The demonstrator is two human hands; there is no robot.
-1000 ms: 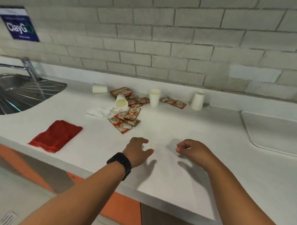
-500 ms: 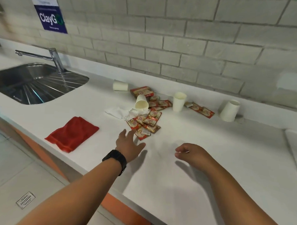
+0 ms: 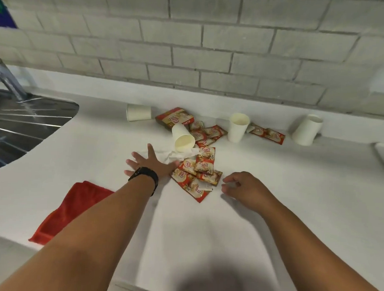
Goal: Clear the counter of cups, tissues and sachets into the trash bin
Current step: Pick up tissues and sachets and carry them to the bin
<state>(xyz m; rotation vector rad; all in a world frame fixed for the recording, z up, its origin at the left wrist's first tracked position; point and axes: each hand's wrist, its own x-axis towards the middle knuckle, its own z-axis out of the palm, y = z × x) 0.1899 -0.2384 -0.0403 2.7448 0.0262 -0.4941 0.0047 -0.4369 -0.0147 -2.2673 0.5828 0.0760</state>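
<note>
Head view: left hand (image 3: pixel 149 163), fingers spread flat, over tissue (image 3: pixel 175 154); right hand (image 3: pixel 243 187), loosely curled and empty, beside sachets (image 3: pixel 196 174) mid-tabletop (image 3: pixel 295 183)

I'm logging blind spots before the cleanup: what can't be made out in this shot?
Head view only:
- Trash bin: not in frame.
- Tissue: partly under the left hand and a tipped cup.
- Sign: cut by left edge.
- Red cloth: partly behind the left forearm.

Sachets (image 3: pixel 196 167) mid-counter (image 3: pixel 272 193) — cups (image 3: pixel 238 127) behind, cloth (image 3: pixel 74 208) front-left, sink (image 3: pixel 22 124) far left.
</note>
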